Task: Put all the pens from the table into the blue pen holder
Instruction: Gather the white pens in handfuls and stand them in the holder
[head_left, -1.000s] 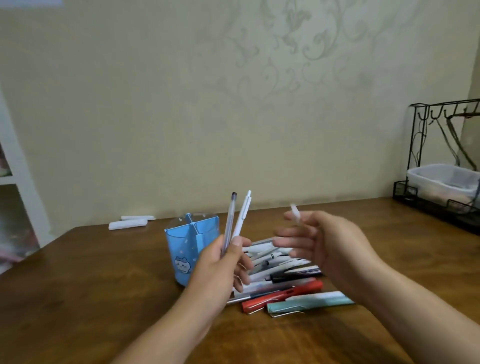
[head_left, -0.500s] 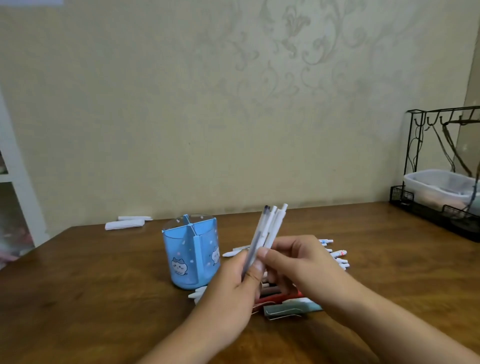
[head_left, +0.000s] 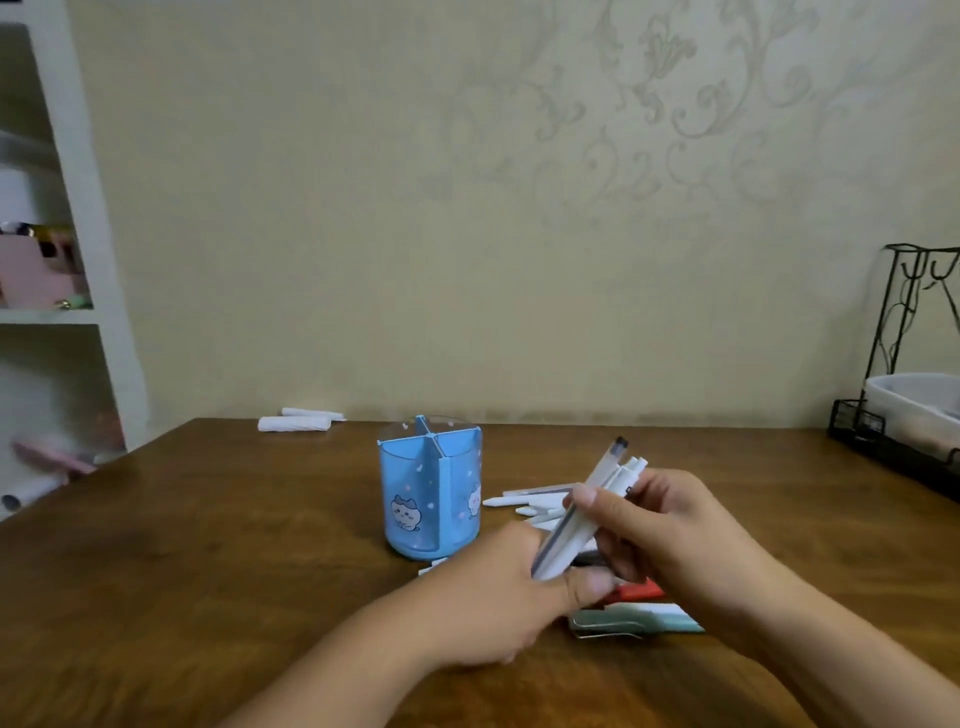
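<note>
We hold a bundle of pens (head_left: 592, 506) tilted between both hands: our left hand (head_left: 498, 592) grips its lower end, our right hand (head_left: 660, 530) wraps fingers around the middle. The blue pen holder (head_left: 430, 488) stands upright on the worktop (head_left: 208, 545) just beyond our left hand. More loose pens (head_left: 530, 503) lie beneath and behind our hands.

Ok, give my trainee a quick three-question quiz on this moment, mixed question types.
1. True or false: the blue pen holder already has pens in it.
2. What do the left hand and right hand grip together?
3. The loose pens on the table lie: A) right of the holder, B) left of it.

Key: 1 false, no pens show in it; 2 a bundle of pens; 3 A.
</note>
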